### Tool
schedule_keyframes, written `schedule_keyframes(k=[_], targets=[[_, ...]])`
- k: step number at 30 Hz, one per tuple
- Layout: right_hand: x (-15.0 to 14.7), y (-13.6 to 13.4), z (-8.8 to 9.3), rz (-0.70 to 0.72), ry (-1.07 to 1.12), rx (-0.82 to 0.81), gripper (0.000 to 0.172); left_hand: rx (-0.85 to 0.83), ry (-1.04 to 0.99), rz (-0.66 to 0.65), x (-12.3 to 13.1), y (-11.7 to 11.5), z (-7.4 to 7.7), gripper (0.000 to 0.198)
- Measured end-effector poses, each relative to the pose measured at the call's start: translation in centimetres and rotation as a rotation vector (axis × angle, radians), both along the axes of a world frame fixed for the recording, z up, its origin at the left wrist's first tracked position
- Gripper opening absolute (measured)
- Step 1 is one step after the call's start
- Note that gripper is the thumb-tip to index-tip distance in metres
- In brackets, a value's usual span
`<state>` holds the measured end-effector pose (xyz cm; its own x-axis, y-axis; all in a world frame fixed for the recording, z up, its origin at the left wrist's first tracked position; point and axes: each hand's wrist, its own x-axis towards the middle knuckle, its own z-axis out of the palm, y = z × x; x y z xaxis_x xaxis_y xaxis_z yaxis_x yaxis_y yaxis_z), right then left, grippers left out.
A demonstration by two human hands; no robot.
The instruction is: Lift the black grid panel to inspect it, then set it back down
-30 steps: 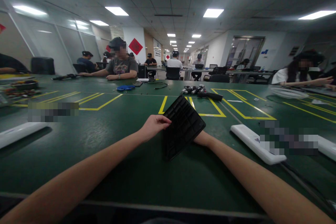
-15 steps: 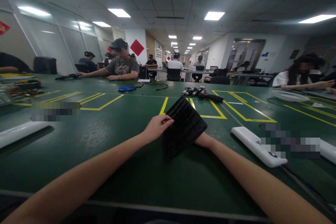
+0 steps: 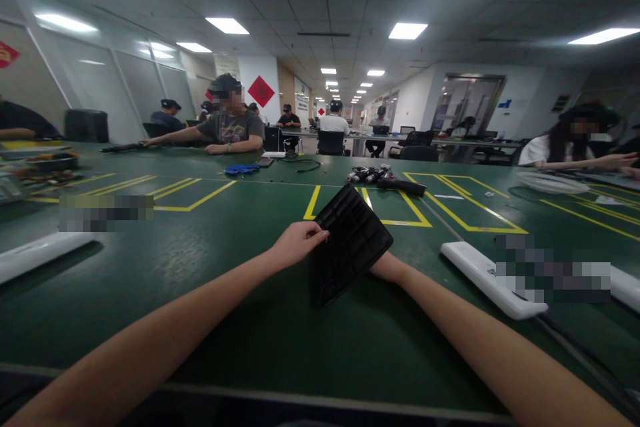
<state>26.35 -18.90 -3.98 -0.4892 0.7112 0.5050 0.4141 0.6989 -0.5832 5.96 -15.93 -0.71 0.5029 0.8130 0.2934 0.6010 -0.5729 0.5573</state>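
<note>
A flat black ribbed panel (image 3: pixel 350 243) is tilted up off the green table (image 3: pixel 225 267) in front of me. My left hand (image 3: pixel 299 242) has its fingers curled over the panel's left edge. Only the wrist of my right hand (image 3: pixel 387 268) shows at the panel's lower right; its fingers are hidden behind the panel. Both forearms reach in from the bottom of the view.
A white bar (image 3: pixel 493 278) lies to the right, another white bar (image 3: pixel 43 253) to the left. Black tools (image 3: pixel 385 177) sit beyond the panel inside yellow floor-tape boxes. A blue object (image 3: pixel 240 169) lies further back. Other people sit at the table's far side and right.
The panel and both hands have barely shifted; the view moved slightly.
</note>
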Motion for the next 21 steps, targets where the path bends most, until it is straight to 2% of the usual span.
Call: schedule_keyframes(k=[6, 12, 17, 21], targets=[[-0.12, -0.25, 0.28, 0.019, 0.009, -0.003, 0.043, 0.013, -0.043, -0.062, -0.09, -0.05, -0.14, 0.014], [-0.20, -0.44, 0.68, 0.014, 0.028, -0.020, 0.042, -0.009, -0.051, -0.044, -0.36, 0.58, -0.41, 0.019], [-0.16, -0.71, 0.96, 0.007, 0.009, -0.044, 0.043, -0.055, -0.092, -0.121, -0.35, 0.42, -0.03, 0.015], [-0.16, -0.54, 0.70, 0.009, 0.014, -0.044, 0.041, -0.082, -0.114, -0.085, -0.29, 0.48, -0.22, 0.020]])
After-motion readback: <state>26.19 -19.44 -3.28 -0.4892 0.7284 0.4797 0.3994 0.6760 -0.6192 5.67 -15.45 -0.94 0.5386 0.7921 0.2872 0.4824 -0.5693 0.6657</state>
